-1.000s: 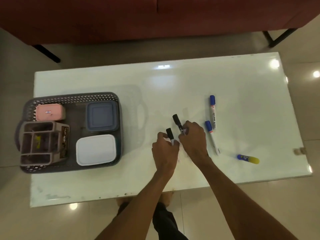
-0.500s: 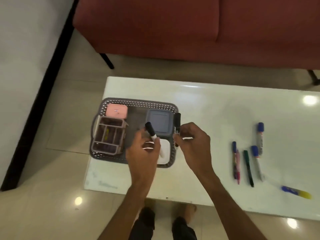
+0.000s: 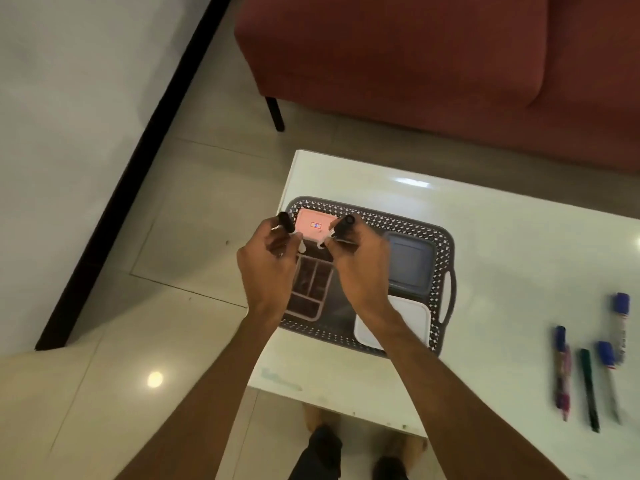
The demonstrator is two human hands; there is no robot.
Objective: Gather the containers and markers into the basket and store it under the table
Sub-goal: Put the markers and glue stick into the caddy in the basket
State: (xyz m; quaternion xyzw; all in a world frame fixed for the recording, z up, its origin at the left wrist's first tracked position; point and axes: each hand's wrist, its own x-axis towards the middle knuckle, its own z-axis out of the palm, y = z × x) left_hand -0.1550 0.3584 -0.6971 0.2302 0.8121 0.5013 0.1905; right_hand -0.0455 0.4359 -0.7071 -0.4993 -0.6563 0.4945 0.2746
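Firm grips [image 3: 268,258] [image 3: 360,258] on slim black-capped markers [image 3: 286,223]

A red sofa [image 3: 433,64] fills the space well beyond the grip, running off to the right; its cushion seam curves down far to the right of the grip; one black sofa leg [image 3: 275,114] stands on the floor straight beyond the grip, well apart from it. Pale glossy floor tiles [image 3: 194,209] spread to the left of the grip and nearer than it, crossed by thin grout lines; a round light reflection [image 3: 154,379] glows on a tile to the left and nearer. A black skirting strip [image 3: 128,174] runs diagonally, far left of the grip; the pale wall [image 3: 69,81] lies beyond that strip.
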